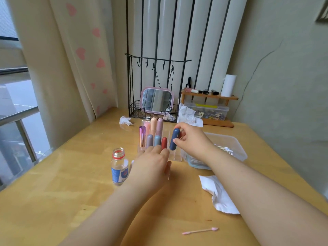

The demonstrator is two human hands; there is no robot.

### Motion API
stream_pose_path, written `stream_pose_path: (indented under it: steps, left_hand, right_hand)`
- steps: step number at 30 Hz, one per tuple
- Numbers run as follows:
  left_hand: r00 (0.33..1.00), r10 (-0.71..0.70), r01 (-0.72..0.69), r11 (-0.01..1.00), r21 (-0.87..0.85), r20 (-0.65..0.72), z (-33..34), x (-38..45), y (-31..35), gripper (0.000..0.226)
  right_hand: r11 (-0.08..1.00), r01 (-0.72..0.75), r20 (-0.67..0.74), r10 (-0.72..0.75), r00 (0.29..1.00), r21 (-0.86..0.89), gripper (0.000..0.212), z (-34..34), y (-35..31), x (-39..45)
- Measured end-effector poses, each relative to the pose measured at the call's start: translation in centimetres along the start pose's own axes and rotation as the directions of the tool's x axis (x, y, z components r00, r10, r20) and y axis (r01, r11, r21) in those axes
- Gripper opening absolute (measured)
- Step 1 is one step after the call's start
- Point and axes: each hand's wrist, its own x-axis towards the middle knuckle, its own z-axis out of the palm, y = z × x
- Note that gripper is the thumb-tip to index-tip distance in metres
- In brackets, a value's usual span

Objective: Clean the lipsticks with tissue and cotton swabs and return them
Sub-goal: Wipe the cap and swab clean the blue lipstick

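Head view: wooden table [53, 192] bears a clear organizer [174, 157] of upright lipsticks. Left hand [152, 166] rests against its front, fingers straight. Right hand [191, 139] pinches a navy lipstick [174, 139] above the organizer's right compartment. Nearer lie tissue [220, 194] and pink swab [200, 231].
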Motion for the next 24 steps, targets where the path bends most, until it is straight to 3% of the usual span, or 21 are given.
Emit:
stream_pose_path:
  steps: [7,12,16,21,24]
  left_hand:
    - [0.999,-0.037,0.038,0.998,-0.055,0.016,1.2,0.4,-0.4,0.026]
    - [0.992,0.021,-0.021,1.000,0.006,-0.123,3.2,0.3,-0.9,0.033]
    - [0.988,0.029,-0.029,1.000,0.002,-0.153,3.6,0.2,-1.1,0.031]
    - [0.987,-0.003,-0.005,0.999,-0.044,-0.163,3.4,0.4,-1.4,0.032]
    - [0.989,-0.004,-0.002,0.999,-0.042,-0.150,3.4,0.5,-1.4,0.030]
  right_hand:
    - [0.998,-0.021,0.059,0.025,0.998,-0.065,0.022,1.8,1.2,1.4]
    - [0.969,0.010,0.069,0.007,0.998,-0.247,0.018,2.3,1.2,1.3]
    - [0.919,0.079,0.078,-0.053,0.996,-0.386,0.026,2.0,1.1,1.3]
    - [0.950,0.100,-0.034,-0.115,0.993,-0.296,0.041,0.4,0.1,4.2]
    - [0.938,0.106,0.000,-0.112,0.994,-0.331,0.043,0.4,-0.6,7.0]
